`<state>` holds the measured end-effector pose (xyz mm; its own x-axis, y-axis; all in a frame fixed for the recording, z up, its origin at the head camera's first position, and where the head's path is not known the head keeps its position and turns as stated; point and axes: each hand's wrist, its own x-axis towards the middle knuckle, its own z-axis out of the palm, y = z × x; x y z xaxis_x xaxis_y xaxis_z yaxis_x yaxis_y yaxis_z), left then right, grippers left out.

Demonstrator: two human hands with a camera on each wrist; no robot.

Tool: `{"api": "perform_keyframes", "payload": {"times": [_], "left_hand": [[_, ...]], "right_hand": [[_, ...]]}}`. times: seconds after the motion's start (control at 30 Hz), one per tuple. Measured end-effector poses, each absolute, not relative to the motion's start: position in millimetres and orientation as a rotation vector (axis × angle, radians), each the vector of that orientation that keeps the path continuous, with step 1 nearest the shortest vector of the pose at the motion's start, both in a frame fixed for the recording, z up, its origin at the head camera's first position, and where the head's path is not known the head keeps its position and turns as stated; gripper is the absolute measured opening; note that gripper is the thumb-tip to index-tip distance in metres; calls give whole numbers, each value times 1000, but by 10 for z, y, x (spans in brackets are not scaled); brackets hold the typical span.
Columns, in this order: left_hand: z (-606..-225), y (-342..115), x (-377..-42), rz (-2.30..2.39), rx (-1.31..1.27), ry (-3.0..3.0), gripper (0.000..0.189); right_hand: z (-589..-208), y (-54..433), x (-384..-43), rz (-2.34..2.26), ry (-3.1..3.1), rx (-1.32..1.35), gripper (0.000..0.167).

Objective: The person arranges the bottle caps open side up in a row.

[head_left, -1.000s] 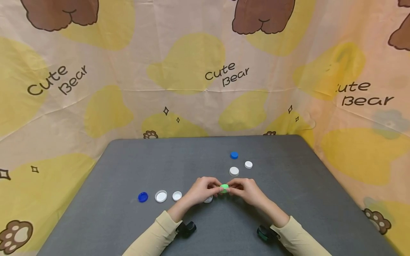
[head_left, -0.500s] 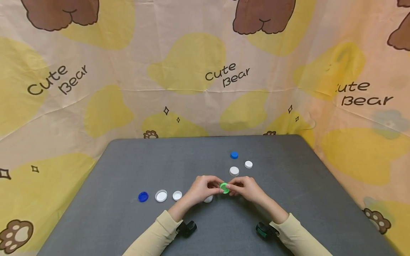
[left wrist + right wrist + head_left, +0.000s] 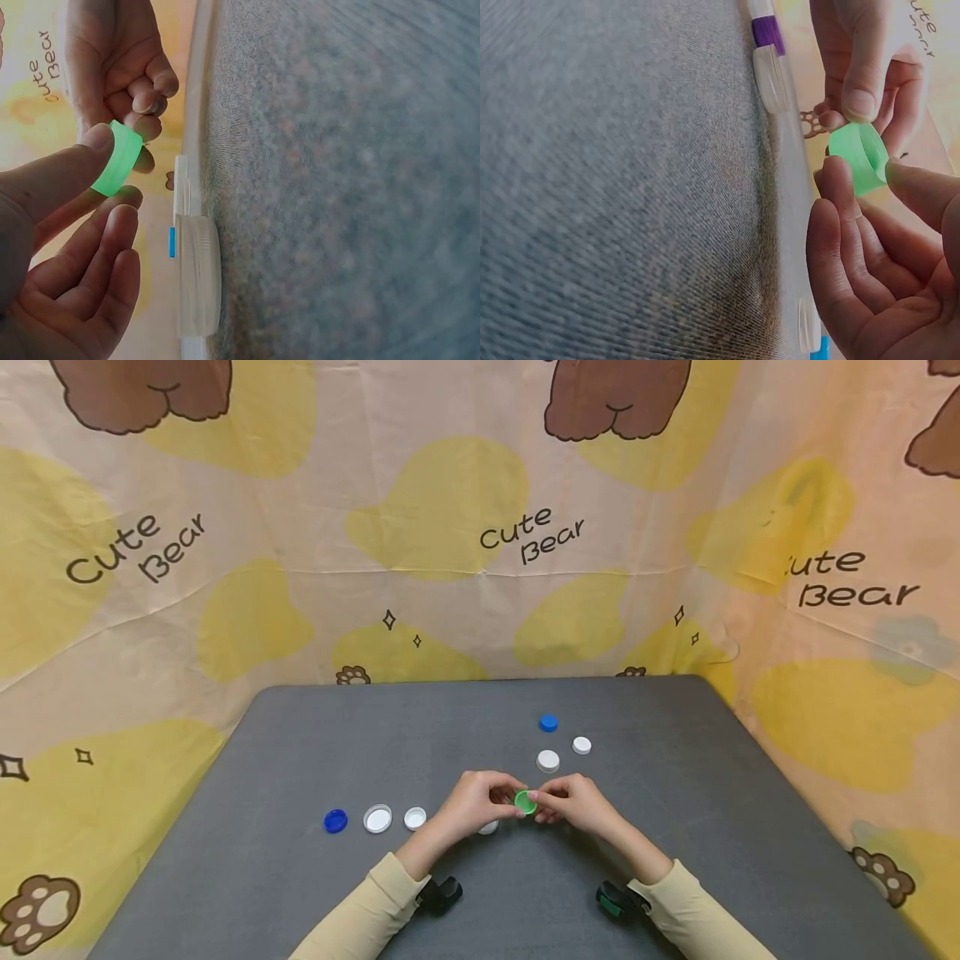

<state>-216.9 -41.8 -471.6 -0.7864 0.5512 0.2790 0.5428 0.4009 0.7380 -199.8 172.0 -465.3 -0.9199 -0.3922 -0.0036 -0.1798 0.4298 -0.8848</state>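
Note:
Both hands hold one green bottle cap [image 3: 526, 802] between them, raised above the table. In the head view its hollow side is turned up toward the camera. My left hand [image 3: 476, 802] pinches the cap's left edge between thumb and fingers. From the other side my right hand [image 3: 579, 805] pinches it, thumb at the rim. The right wrist view shows the green cap [image 3: 861, 159] from the side, its opening facing the right thumb. A white cap [image 3: 488, 827] lies on the table just below the left fingers, partly hidden by that hand.
Left of the hands a dark blue cap [image 3: 335, 821], a large white cap [image 3: 377, 818] and a smaller white cap [image 3: 415, 818] lie in a row. Beyond the hands are a blue cap [image 3: 548, 723] and two white caps. A printed cloth [image 3: 442, 510] hangs behind the grey table [image 3: 300, 735].
The green cap has been tipped in the fingers, so its hollow side now faces the head camera. The right thumb has shifted onto its rim. The caps on the table stay put.

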Motion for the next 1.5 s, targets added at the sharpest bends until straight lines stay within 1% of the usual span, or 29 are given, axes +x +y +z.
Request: {"api": "perform_keyframes", "payload": {"times": [0.23,0.37,0.5,0.77,1.5], "left_hand": [[-4699,-425,-2175,1366,940,2645,22],[-4691,-428,-2175,1354,933,2638,20],[-4693,-420,-2179,1317,957,2645,20],[-4698,-406,-2192,1299,960,2605,21],[-4709,-392,-2228,1088,1070,2634,23]], "right_hand": [[-4681,1738,-1978,-1463,2534,-620,29],[-4682,1745,-1961,-1385,2626,-695,32],[-4679,1744,-1950,-1325,2677,-742,30],[-4686,1734,-1957,-1254,2699,-740,26],[-4778,1719,-1981,-1210,2713,-777,20]]}}
